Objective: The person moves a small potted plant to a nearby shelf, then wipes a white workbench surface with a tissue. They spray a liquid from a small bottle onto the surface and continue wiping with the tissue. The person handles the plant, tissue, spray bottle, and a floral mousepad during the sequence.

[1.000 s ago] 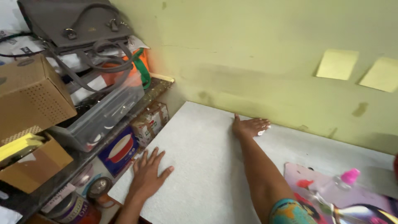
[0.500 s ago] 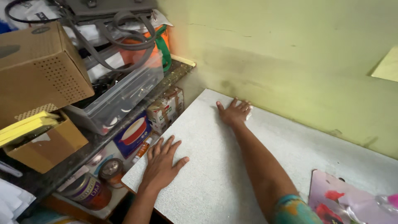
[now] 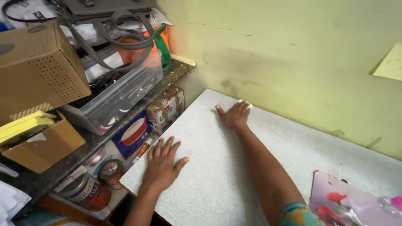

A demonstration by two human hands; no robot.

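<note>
Grey board (image 3: 217, 167) under flat hands

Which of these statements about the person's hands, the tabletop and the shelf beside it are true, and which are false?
1. Both hands lie flat on the speckled white tabletop. True.
2. The left hand holds a tin. False: it holds nothing and rests near the table's edge.
3. The right hand lies near the yellow-green wall. True.
4. The clear plastic storage box stands on the table. False: it sits on the dark shelf.
</note>
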